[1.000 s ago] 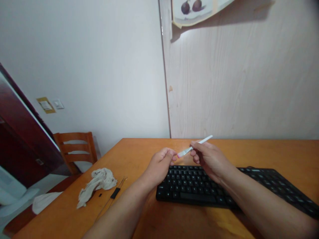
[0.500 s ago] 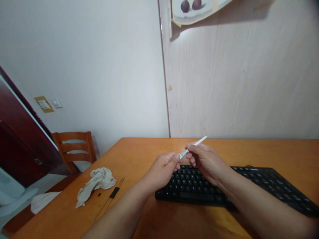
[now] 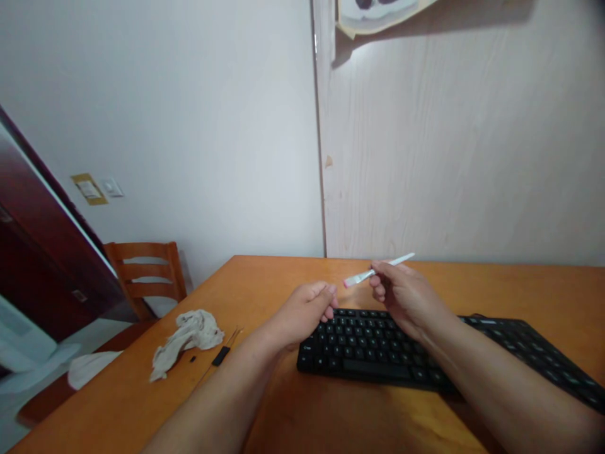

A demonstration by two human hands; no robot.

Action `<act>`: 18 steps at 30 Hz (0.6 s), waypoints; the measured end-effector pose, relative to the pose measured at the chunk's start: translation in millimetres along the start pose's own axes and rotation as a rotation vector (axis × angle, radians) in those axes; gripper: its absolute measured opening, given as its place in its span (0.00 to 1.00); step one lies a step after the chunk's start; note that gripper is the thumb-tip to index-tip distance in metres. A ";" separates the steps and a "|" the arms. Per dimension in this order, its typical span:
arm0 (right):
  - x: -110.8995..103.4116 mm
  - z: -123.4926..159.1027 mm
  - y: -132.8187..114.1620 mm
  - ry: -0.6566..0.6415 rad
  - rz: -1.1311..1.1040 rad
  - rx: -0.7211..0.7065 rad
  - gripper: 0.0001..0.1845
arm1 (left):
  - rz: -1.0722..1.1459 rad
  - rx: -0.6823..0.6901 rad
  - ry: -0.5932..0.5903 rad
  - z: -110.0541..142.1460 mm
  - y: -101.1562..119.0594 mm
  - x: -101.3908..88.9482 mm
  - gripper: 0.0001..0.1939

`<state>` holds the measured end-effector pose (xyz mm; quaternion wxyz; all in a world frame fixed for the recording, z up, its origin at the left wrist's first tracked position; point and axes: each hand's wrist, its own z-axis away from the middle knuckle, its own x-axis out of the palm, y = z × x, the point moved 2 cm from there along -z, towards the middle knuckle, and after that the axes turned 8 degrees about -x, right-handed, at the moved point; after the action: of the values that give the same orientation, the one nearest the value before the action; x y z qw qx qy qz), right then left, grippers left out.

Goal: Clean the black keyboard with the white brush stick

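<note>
A slim brush with a white handle and a pinkish tip (image 3: 360,277) is pinched between the thumb and fingers of my right hand (image 3: 394,287). Its tip points left, toward my left hand (image 3: 312,309), with a small gap between them. My left hand has its thumb pressed against curled fingers, and nothing shows in it. Both hands hover over a black keyboard (image 3: 378,369) on the table. My right forearm covers part of the keys.
An orange-brown wooden table (image 3: 265,277) meets the wall at the back. On its left lie a crumpled pale cloth (image 3: 196,331), a tiny black piece (image 3: 193,359) and a black holder with thin wires (image 3: 220,356). A wooden chair (image 3: 149,271) stands beyond the left edge.
My left hand has let go of the brush's tip end. My right hand has drawn the brush away to the right, and its pink tip now shows. The view has shifted slightly.
</note>
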<state>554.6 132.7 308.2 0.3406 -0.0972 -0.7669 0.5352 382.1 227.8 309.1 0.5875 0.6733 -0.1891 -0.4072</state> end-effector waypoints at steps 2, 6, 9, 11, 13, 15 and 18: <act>-7.0 -4.8 -3.1 0.039 -0.014 -0.012 0.11 | 0.089 -0.008 0.094 -4.1 -3.3 -7.3 0.22; -10.1 -5.8 -1.4 0.015 0.022 0.003 0.12 | 0.219 0.009 0.295 -15.6 -18.4 -19.1 0.22; -5.0 -0.5 4.2 -0.036 0.089 0.044 0.13 | 0.299 0.002 0.370 -25.1 -36.9 -21.0 0.22; -1.0 3.9 6.3 -0.070 0.145 0.047 0.14 | 0.363 -0.002 0.415 -30.1 -49.3 -20.1 0.22; 2.7 8.8 6.4 -0.095 0.211 0.033 0.15 | 0.414 -0.018 0.447 -33.4 -59.1 -18.5 0.24; 6.4 14.3 5.6 -0.122 0.295 0.014 0.15 | 0.469 -0.045 0.451 -35.7 -65.1 -16.8 0.25; 12.4 22.8 4.8 -0.187 0.442 -0.038 0.16 | 0.585 -0.076 0.411 -38.3 -68.7 -15.1 0.29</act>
<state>530.0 123.8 304.7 0.1410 -0.2191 -0.7652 0.5887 387.3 279.6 248.3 0.7296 0.6361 -0.2363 -0.0850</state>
